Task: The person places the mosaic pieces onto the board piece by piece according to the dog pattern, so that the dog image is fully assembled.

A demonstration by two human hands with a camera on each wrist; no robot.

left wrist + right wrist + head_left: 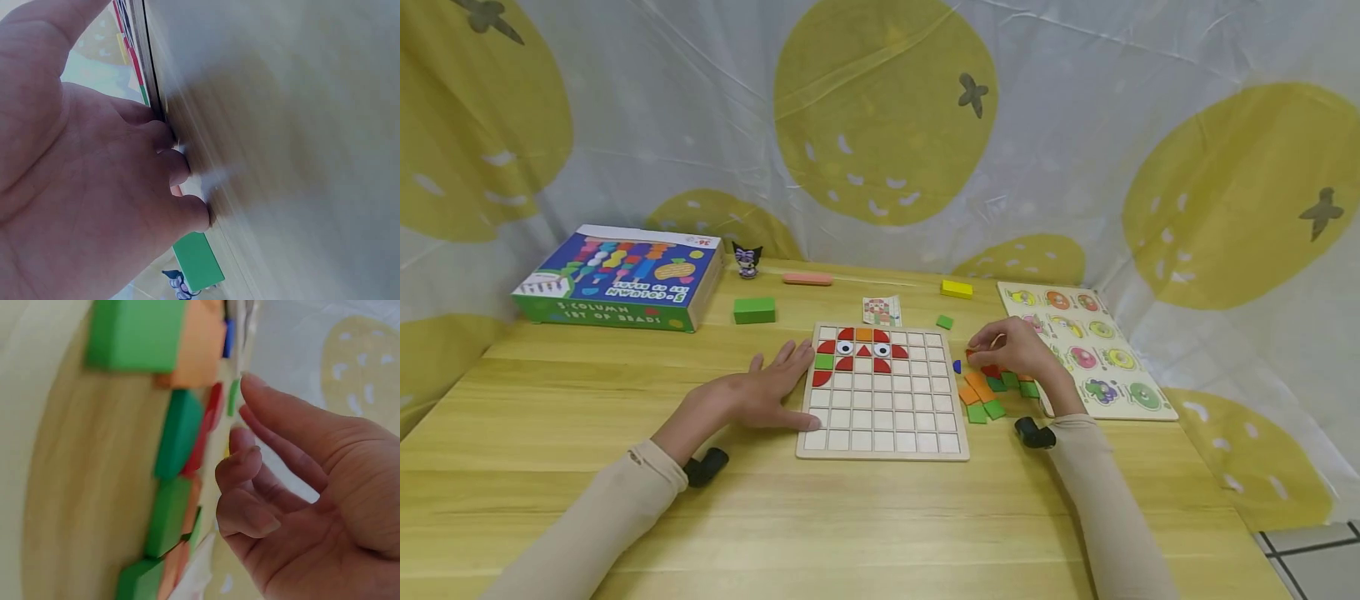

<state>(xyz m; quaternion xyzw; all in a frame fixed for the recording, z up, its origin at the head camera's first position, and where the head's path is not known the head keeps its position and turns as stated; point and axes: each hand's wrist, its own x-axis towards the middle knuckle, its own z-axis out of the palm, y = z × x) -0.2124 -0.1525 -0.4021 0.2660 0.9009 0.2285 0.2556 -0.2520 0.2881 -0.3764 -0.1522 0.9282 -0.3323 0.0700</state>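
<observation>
A wooden grid board (882, 421) lies on the table, its upper left squares filled with red, orange and green tiles and two eye tiles (845, 348). My left hand (767, 392) spreads along the board's left side, fingertips at its edge and thumb over its lower left corner. To the right of the board, my right hand (1017, 346) is over a pile of loose tiles. Its thumb and forefinger point down beside a red tile (972, 353), with a gap between them in the right wrist view. Orange tiles (976, 387) and green tiles (994, 408) lie below.
A small picture card (881, 311) and a green tile (945, 322) lie behind the board. Farther back are a bead-set box (617, 279), a figurine (747, 260), a green block (754, 311), a pink stick (807, 279) and a yellow block (957, 289). A fruit puzzle board (1138, 408) lies right.
</observation>
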